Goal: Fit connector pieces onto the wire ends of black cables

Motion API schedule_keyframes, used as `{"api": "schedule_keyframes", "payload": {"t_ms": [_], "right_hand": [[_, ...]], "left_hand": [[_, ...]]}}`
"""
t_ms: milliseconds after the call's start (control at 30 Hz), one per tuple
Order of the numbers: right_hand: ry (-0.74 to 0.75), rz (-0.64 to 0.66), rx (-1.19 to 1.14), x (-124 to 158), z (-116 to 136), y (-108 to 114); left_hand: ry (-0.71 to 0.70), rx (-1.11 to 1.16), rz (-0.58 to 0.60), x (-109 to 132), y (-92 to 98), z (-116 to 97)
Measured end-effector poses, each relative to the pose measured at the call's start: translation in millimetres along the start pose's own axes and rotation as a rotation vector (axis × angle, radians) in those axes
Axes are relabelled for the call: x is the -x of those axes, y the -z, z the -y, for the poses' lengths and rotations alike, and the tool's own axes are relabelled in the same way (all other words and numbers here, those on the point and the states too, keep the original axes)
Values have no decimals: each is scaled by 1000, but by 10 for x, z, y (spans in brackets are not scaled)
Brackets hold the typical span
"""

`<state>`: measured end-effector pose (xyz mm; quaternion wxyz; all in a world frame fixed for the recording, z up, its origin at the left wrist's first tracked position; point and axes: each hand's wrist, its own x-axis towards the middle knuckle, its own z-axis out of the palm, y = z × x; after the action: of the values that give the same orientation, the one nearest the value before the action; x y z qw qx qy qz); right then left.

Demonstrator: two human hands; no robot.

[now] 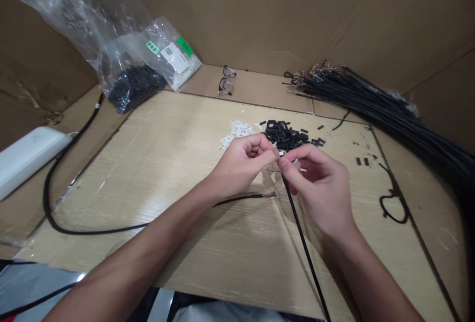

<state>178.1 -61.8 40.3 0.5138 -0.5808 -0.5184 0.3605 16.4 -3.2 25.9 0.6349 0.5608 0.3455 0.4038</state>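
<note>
Over the middle of the board, my left hand [243,163] is closed in a pinch at a small white connector [281,153]. Close beside it, my right hand [322,181] pinches the thin coloured wires at the end of a black cable [301,230]. The fingers partly cover these wires, and the cable runs down to the bottom edge. Below my left hand lies a second black cable [237,199], whose fanned wires end in a white plug [275,194]. Just beyond my fingertips are a pile of white connector housings [239,130] and a heap of short black sleeves [285,135].
Clear bags of black [135,84] and white parts [187,72] sit at the back left. A thick bundle of black cables [371,97] lies along the right. Glasses [226,82] rest at the back; a white box-shaped device [31,156] stands left. Cardboard walls [260,15] enclose the board.
</note>
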Motion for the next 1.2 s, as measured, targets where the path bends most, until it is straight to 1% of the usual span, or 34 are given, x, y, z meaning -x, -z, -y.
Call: {"api": "schedule_keyframes", "payload": {"t_ms": [133, 333, 500, 600, 700, 900, 1200], "right_hand": [[-13, 20, -107, -2, -53, -7], [-107, 8, -287, -30, -139, 9], [-185, 105, -412, -48, -145, 3], [-202, 79, -485, -44, -135, -8], [-212, 41, -499, -38, -138, -14], [-209, 35, -505, -36, -158, -28], [-187, -15, -511, -49, -144, -26]], "left_hand": [[10, 1, -53, -11, -9, -2], [17, -12, -116, -21, -13, -27], [16, -26, -155, -22, -16, -36], [-6, -27, -188, -36, -17, -21], [-20, -21, -199, -46, -15, -6], [-31, -11, -184, -37, 0, -7], [-31, -8, -181, -48, -6, 11]]}}
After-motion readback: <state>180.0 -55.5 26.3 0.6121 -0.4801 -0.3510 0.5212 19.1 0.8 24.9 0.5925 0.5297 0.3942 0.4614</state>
